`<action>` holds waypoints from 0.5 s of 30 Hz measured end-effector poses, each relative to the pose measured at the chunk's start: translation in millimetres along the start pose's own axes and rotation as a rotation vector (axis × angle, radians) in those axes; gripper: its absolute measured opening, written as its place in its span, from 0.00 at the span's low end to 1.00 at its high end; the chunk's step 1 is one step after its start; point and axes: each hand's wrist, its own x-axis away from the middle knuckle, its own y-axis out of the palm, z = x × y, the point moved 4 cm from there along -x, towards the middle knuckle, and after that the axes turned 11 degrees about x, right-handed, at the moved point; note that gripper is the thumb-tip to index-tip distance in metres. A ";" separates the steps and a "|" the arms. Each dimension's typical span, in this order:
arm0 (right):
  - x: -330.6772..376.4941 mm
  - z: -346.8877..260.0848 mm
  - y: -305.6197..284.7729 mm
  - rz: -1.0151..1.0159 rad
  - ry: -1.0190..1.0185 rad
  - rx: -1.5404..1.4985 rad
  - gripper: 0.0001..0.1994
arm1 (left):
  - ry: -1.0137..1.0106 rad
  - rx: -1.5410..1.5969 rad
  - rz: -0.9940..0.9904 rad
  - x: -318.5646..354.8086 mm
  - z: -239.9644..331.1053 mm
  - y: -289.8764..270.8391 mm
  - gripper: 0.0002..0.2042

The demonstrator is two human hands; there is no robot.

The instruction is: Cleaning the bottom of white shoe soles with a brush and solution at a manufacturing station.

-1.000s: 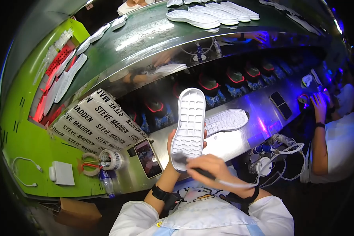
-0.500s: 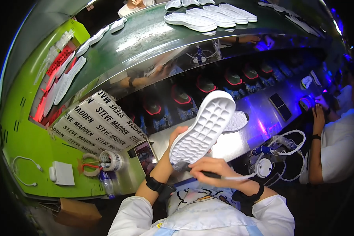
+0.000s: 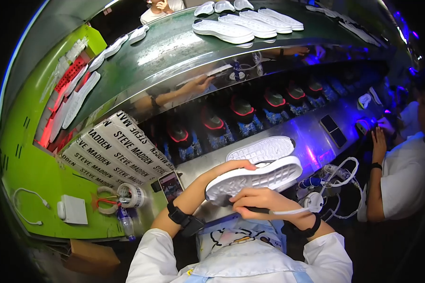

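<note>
Beside the resting sole [image 3: 257, 149], our left hand [image 3: 230, 169] grips a tilted sole [image 3: 271, 173], our right hand [image 3: 259, 200] a black-handled tool [image 3: 257, 210]; a slack grip could drop either.

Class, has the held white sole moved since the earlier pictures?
Yes: the held sole has swung rightward and down in view, judged against the black device.

White shoe sole [image 3: 278, 173], thick-edged, held up in left hand [image 3: 229, 168], tipped onto its long side, stretching left to right, right end higher. Hollowed, gridded face turned toward viewer. Slim black-handled tool [image 3: 257, 210] in right hand [image 3: 263, 200], pale cord [image 3: 288, 212] at rear; tip near sole's left end, hard to make out.
</note>
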 end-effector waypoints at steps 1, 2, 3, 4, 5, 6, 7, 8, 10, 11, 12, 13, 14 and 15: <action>4.6 13.0 4.4 -0.138 0.029 0.013 0.04 | -0.110 -0.094 0.059 8.8 23.1 23.5 0.22; 12.0 15.1 1.5 -0.129 0.034 0.056 0.04 | -0.163 -0.141 0.025 2.9 20.8 16.2 0.22; 18.6 26.4 -4.2 -0.142 0.038 0.044 0.04 | -0.216 -0.188 -0.010 -7.6 14.2 3.3 0.22; 18.2 22.8 -9.3 -0.109 0.182 -0.106 0.04 | -0.363 -0.111 -0.007 -17.8 1.8 -10.0 0.22; 17.4 20.7 -16.9 -0.070 0.326 -0.250 0.04 | -0.509 -0.039 -0.010 -26.4 -6.9 -16.8 0.22; 10.6 13.9 -16.5 0.089 0.096 -0.114 0.05 | -0.440 0.003 0.001 -24.0 -12.5 -22.1 0.23; 11.1 20.5 -16.5 0.090 0.096 -0.107 0.05 | -0.437 0.001 -0.006 -29.2 -12.8 -27.8 0.23; 14.2 27.7 -12.9 -0.014 0.130 -0.086 0.05 | -0.426 -0.153 -0.073 -34.0 -12.3 -31.3 0.23; 24.9 39.1 -8.4 -0.085 0.101 0.012 0.04 | -0.303 -0.376 -0.115 -30.2 -7.2 -26.7 0.25; 32.0 47.7 -13.5 -0.123 0.215 -0.021 0.05 | -0.301 -0.374 -0.113 -27.7 -3.8 -25.2 0.25; 35.7 54.7 -17.9 -0.037 0.345 -0.240 0.05 | -0.363 -0.312 -0.032 -24.9 -1.8 -29.5 0.25; 33.7 50.0 -22.2 0.052 0.474 -0.457 0.06 | -0.423 -0.250 0.046 -19.6 -0.7 -33.5 0.25; 27.4 45.8 -17.6 0.117 0.374 -0.397 0.06 | -0.340 -0.166 -0.026 -21.3 -6.4 -41.6 0.26; 31.0 46.9 -14.4 0.114 0.375 -0.396 0.06 | -0.339 -0.163 -0.026 -17.9 -10.5 -44.5 0.26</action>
